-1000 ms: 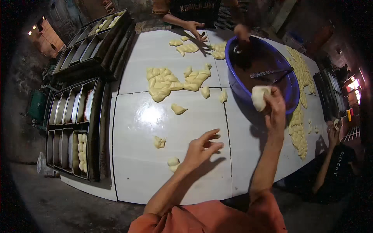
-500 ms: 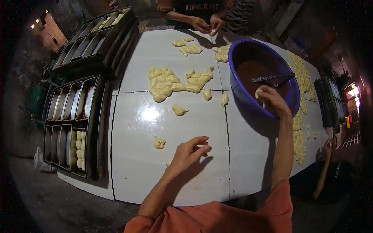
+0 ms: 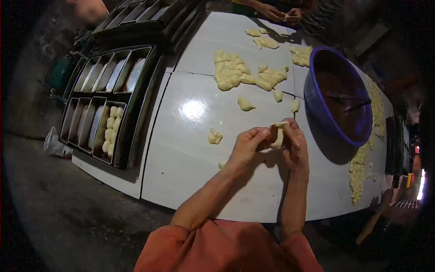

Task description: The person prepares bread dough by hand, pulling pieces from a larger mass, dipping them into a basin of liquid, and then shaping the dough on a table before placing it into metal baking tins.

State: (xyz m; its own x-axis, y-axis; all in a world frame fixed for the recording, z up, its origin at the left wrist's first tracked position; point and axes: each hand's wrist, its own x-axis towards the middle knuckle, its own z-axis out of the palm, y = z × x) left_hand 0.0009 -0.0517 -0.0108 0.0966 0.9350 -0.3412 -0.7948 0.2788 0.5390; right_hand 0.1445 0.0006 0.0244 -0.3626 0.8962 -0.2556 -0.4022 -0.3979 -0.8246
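Over the white tiled table, both my hands meet around one piece of pale dough (image 3: 277, 139) with some brown filling showing at it. My right hand (image 3: 297, 146) curls round the dough's right side and top. My left hand (image 3: 248, 146) pinches at its left edge, thumb and fingers together. To the left of my hands lie a small crumpled dough lump (image 3: 215, 136) and, farther off, another dough piece (image 3: 246, 104). The purple basin (image 3: 312, 97) stands to the right, with brown filling (image 3: 337, 86) and a dark flat tool (image 3: 346, 97) in it.
Left of the table are stacked dark loaf pans (image 3: 84, 111); one holds several dough balls (image 3: 112, 129). A cluster of dough pieces (image 3: 231, 72) lies beyond my hands, and many more dough pieces (image 3: 358, 172) lie right of the basin. Another person's hands (image 3: 285, 16) work across the table.
My right hand has left the basin and come back to the left hand. Both now hold the dough between them. The whole view has turned, shifting the table and basin.
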